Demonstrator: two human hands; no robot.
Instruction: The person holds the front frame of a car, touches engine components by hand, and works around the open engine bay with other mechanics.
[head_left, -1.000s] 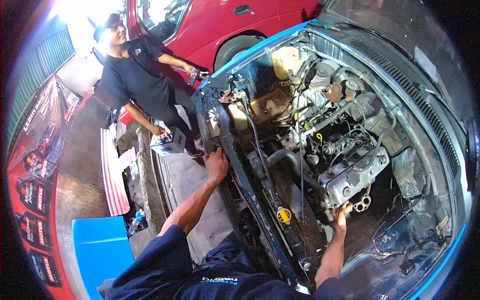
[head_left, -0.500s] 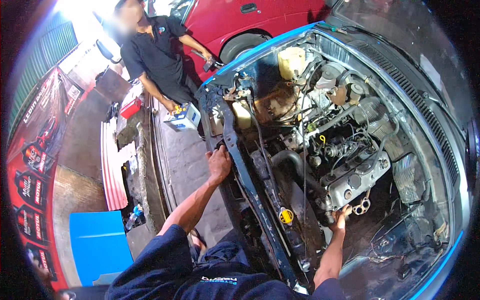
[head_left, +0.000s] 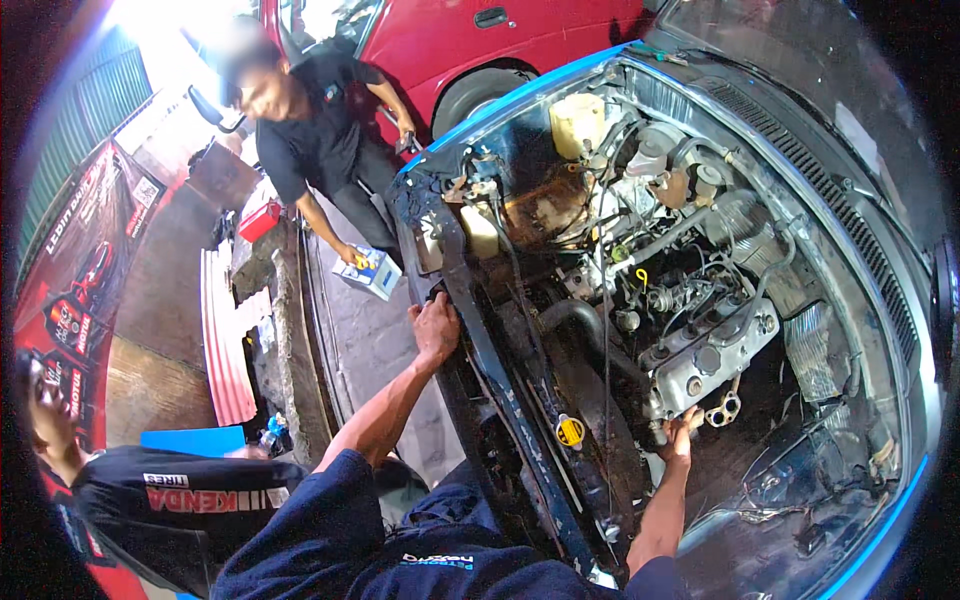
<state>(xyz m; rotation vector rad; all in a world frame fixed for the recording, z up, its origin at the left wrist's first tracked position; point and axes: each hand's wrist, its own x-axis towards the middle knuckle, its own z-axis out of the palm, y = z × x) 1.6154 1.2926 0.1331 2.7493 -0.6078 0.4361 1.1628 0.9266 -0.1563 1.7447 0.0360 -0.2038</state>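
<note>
Here's the engine [head_left: 680,297], deep in the open engine bay [head_left: 740,555], silvery valve cover [head_left: 735,350] uppermost. My right hand [head_left: 678,440] is in at the cover's near edge, just beside a two-holed metal flange [head_left: 722,408]; its fingers point upward, partly hidden, so I can't tell whether they're clamped. Looks like a steadying touch, forearm rising almost straight from below. Over to my left hand [head_left: 434,328]: arm stretched forward, fingers curled at the front crossmember [head_left: 500,370], grip unclear, probably bracing my lean. Yellow radiator cap [head_left: 569,431] between the arms. Farther out, a co-worker [head_left: 325,120] holds a box [head_left: 370,275] near the red vehicle [head_left: 430,50].
</note>
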